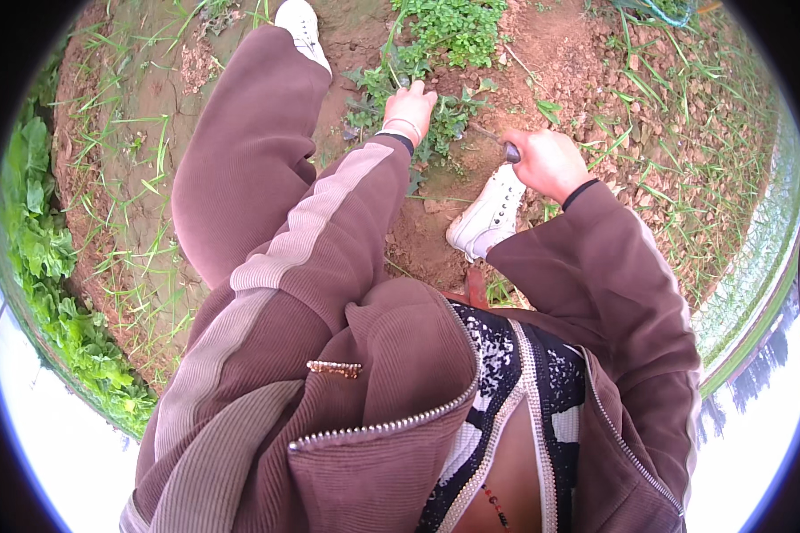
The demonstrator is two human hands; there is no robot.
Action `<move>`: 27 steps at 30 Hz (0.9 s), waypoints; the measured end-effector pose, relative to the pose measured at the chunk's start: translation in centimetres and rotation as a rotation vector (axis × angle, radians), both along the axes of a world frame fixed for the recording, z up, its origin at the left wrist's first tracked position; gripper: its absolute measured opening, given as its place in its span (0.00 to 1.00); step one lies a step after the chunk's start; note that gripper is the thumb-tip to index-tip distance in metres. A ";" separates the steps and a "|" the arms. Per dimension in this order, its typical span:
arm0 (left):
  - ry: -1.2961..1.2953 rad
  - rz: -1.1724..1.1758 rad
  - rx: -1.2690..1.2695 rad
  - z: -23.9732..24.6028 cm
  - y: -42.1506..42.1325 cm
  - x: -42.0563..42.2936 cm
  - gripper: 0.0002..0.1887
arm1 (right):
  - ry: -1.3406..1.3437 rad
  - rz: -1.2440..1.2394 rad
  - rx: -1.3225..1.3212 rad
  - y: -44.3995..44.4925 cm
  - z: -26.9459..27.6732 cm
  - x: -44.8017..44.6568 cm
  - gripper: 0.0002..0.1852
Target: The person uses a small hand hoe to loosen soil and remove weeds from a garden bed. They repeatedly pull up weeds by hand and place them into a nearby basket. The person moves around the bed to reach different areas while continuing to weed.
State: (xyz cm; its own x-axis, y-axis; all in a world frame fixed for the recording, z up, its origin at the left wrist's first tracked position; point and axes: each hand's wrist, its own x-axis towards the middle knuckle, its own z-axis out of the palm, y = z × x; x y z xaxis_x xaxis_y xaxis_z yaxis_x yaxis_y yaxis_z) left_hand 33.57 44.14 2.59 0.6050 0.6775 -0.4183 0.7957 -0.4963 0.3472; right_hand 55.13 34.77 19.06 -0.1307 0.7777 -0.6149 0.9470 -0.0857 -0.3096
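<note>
My left hand [410, 110] is among the jagged leaves of a low green weed [450, 123], its fingers curled on the plant; the fingertips are partly hidden. To the right, my right hand [550, 162] is closed around the dark handle [511, 152] of a hand tool. The tool's thin metal shaft [484, 130] points left to the base of the weed, and its far end is hidden by leaves and soil. Beyond my left hand grows a dense patch of small-leaved green plants [457, 30].
My white shoes [490, 210] stand on reddish, crumbly soil [540, 46] with scattered grass. Under me shows a reddish-brown piece [477, 288], perhaps a stool. Leafy crops [37, 220] line the left. A teal cord or net edge [670, 14] lies at the far right.
</note>
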 end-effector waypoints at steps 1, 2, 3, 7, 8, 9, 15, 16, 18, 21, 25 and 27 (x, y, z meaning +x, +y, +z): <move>-0.021 -0.080 0.027 0.0 0.0 0.0 0.19 | 0.037 0.051 0.041 0.1 0.5 0.0 0.21; -0.022 -0.088 0.063 0.0 0.0 0.1 0.18 | 0.066 -0.006 0.002 0.0 0.9 0.2 0.21; -0.023 -0.106 0.072 0.0 0.1 0.1 0.17 | 0.052 -0.027 0.018 -0.2 1.1 0.4 0.21; 0.108 0.039 0.090 0.0 0.7 0.5 0.15 | 0.101 -0.140 0.076 -1.9 0.2 1.7 0.21; 0.130 0.040 0.164 -0.1 0.9 0.5 0.14 | 0.106 -0.190 0.096 -2.3 -0.3 2.1 0.20; 0.163 0.055 0.160 -0.2 1.1 0.6 0.14 | 0.132 -0.226 0.083 -2.8 -0.8 2.5 0.20; 0.301 0.042 -0.066 -1.1 2.7 0.9 0.14 | 0.269 -0.483 -0.048 -3.3 -1.3 3.7 0.18; 0.271 0.049 -0.083 -1.2 2.9 0.9 0.14 | 0.307 -0.500 -0.042 -3.0 -0.7 3.7 0.17; 0.283 0.087 -0.186 -1.3 3.5 0.8 0.14 | 0.278 -0.445 -0.053 -2.1 1.4 4.6 0.18; 0.158 0.137 -0.236 -0.4 4.2 0.8 0.15 | 0.197 -0.394 -0.150 -1.3 5.9 7.3 0.19; -0.005 0.177 -0.240 3.4 5.1 2.9 0.19 | 0.270 -0.576 0.024 -3.7 11.1 10.8 0.18; -0.223 0.176 -0.333 5.7 6.5 4.5 0.21 | 0.292 -0.683 0.035 -4.9 11.4 11.8 0.17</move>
State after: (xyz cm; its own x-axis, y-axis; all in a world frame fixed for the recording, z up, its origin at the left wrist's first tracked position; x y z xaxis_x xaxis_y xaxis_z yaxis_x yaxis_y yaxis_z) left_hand 38.11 50.66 8.25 0.5925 0.6287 -0.5037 0.7458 -0.1916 0.6381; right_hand 66.94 29.87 30.46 0.2343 0.7628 -0.6026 0.5651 -0.6113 -0.5541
